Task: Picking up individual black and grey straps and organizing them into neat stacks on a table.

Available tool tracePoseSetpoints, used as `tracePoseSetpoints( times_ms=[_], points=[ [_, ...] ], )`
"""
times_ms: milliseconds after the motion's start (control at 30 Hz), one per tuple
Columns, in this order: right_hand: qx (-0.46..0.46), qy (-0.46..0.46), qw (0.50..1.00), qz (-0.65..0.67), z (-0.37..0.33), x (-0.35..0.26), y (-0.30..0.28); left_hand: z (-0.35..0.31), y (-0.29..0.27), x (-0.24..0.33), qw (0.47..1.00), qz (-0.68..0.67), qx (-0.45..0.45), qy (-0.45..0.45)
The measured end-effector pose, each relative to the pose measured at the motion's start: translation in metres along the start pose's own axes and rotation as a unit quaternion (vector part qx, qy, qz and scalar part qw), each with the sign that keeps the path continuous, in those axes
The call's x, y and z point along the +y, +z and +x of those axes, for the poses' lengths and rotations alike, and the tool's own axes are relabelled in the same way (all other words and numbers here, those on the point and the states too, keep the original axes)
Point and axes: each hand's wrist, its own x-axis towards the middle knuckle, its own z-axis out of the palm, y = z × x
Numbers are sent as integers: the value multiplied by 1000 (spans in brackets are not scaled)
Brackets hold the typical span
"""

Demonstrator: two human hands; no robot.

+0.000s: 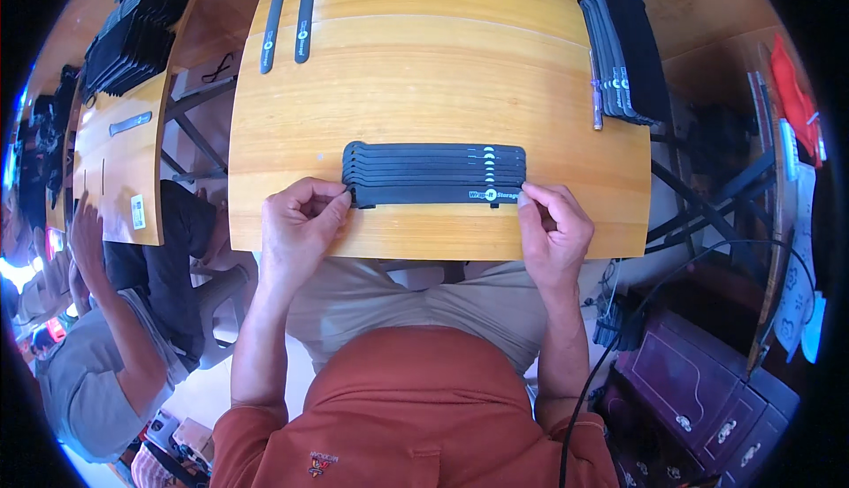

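Note:
In front of me on the wooden table lies a fanned stack of dark straps (pixel 424 170), several of them overlapping with their edges stepped toward me. My left hand (pixel 305 214) pinches the left end of the nearest strap between thumb and fingers. At its right end my right hand (pixel 555 221) pinches the same strap in the same way. Small dark tabs stick out below the nearest edge. Two single straps (pixel 288 15) lie side by side, lengthwise, at the table's far left.
Bundled dark straps (pixel 619 55) are piled at the table's far right, with a pen (pixel 597 90) alongside. On the left another person (pixel 115 346) sits at a second table (pixel 119 165) bearing a strap pile (pixel 133 46). A cable runs past my right arm, near purple drawers (pixel 685 373).

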Motion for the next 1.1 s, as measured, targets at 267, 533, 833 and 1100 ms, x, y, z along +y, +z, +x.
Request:
tracePoseSetpoints(
  times_ms=[267,533,833,1100],
  points=[
    [7,-17,1000,-12,-1,4,1,0,0,2,1000,13,4,-2],
    [4,-9,1000,-3,-1,3,0,1,-1,1,1000,8,-4,-7],
    [4,-10,1000,-11,-2,2,1,0,-2,3,1000,4,-10,-22],
    [1,-21,1000,-4,-2,6,0,0,-2,4,1000,8,-8,-21]
  ],
)
